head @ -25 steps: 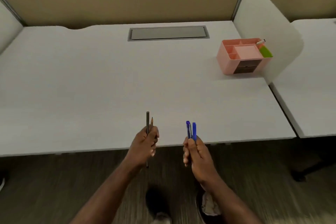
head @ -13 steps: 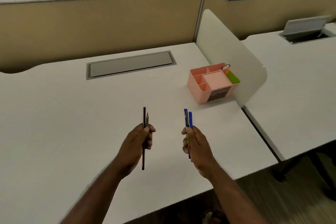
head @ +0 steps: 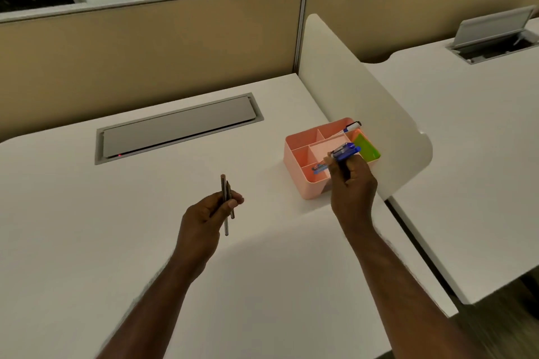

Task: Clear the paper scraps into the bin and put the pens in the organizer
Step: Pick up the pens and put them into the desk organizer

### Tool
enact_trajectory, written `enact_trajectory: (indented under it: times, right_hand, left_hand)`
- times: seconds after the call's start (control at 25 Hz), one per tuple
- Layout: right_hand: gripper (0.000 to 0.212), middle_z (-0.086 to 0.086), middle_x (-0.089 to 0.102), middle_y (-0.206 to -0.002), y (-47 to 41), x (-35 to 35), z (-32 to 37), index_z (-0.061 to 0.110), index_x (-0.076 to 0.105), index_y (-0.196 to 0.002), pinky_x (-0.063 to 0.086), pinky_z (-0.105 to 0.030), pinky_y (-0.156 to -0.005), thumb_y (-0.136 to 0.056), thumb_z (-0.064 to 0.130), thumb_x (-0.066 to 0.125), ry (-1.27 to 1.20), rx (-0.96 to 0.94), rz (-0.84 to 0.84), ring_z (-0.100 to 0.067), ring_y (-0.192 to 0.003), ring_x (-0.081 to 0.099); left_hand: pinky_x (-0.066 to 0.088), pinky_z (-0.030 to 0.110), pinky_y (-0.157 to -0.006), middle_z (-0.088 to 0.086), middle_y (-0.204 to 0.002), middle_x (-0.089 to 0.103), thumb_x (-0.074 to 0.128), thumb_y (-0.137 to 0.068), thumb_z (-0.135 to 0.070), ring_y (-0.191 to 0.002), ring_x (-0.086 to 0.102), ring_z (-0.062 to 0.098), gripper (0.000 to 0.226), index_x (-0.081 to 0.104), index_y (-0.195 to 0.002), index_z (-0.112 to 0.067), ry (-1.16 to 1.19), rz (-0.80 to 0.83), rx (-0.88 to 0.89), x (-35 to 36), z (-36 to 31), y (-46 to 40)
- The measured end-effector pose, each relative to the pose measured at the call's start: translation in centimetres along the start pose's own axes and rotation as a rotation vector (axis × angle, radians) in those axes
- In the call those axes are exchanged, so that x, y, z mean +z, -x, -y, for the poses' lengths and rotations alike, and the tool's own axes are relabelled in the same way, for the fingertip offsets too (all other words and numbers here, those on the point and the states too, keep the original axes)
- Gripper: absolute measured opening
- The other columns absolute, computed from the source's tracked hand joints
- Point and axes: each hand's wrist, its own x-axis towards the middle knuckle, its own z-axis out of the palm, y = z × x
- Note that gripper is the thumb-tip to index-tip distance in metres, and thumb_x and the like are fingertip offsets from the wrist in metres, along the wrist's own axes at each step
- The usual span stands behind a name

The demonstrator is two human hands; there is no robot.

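A pink organizer (head: 294, 151) with several compartments stands on the white desk (head: 116, 227) against a curved side divider. My right hand (head: 351, 186) hovers over its near corner, shut on blue pens (head: 345, 152) that tilt down into a front compartment; blue tips (head: 319, 168) show inside it. A green block (head: 367, 148) and a marker (head: 351, 126) lie at the organizer's far side. My left hand (head: 208, 213) is held over the desk's middle, shut on two dark pencils (head: 225, 201) that point upward. No paper scraps or bin are in view.
A closed grey cable hatch (head: 178, 125) is set into the desk behind my hands. The white divider (head: 358, 90) separates this desk from the neighbouring one (head: 472, 154), which has an open hatch (head: 493, 35). Tan partition panels run along the back.
My right hand has moved forward and right from in front of me to the organizer, tilting the blue pens down into it. The left hand kept its pencils. The view shifted closer.
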Motion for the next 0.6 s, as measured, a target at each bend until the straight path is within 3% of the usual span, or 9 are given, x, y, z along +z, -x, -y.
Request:
enact_trajectory:
  times: [0.2, 0.44, 0.6]
  right_hand:
    - [0.017, -0.015, 0.068, -0.090, -0.3, 2.0, -2.5, -0.001, 0.062, -0.095, 0.046, -0.017, -0.075, -0.085, 0.013, 0.063, 0.130, 0.024, 0.069, -0.015, -0.083, 0.057]
    - [0.025, -0.018, 0.067, -0.098, 0.4, 3.5, -4.9, -0.002, 0.061, -0.102, 0.055, -0.039, -0.083, -0.085, 0.017, 0.063, 0.209, 0.099, 0.116, -0.021, -0.088, 0.061]
    - [0.050, -0.018, 0.058, -0.121, 1.1, 3.0, -4.9, 0.006, 0.048, -0.129, 0.053, -0.039, -0.087, -0.083, 0.015, 0.066, 0.183, 0.163, 0.107, -0.027, -0.108, 0.057]
  left_hand:
    - [0.048, 0.037, -0.096, -0.006, -0.097, 0.075, 0.059, -0.088, -0.014, -0.099, 0.067, 0.011, 0.017, 0.072, -0.091, -0.024, -0.031, 0.005, -0.044, 0.0, 0.4, -1.1]
    - [0.048, 0.037, -0.096, -0.006, -0.099, 0.075, 0.059, -0.089, -0.014, -0.100, 0.067, 0.008, 0.018, 0.073, -0.091, -0.026, -0.033, 0.002, -0.083, 0.0, 1.6, -0.5]
    - [0.047, 0.034, -0.095, -0.007, -0.098, 0.075, 0.059, -0.089, -0.014, -0.099, 0.067, 0.007, 0.018, 0.073, -0.091, -0.025, -0.035, -0.011, -0.104, -0.4, 2.2, 0.4]
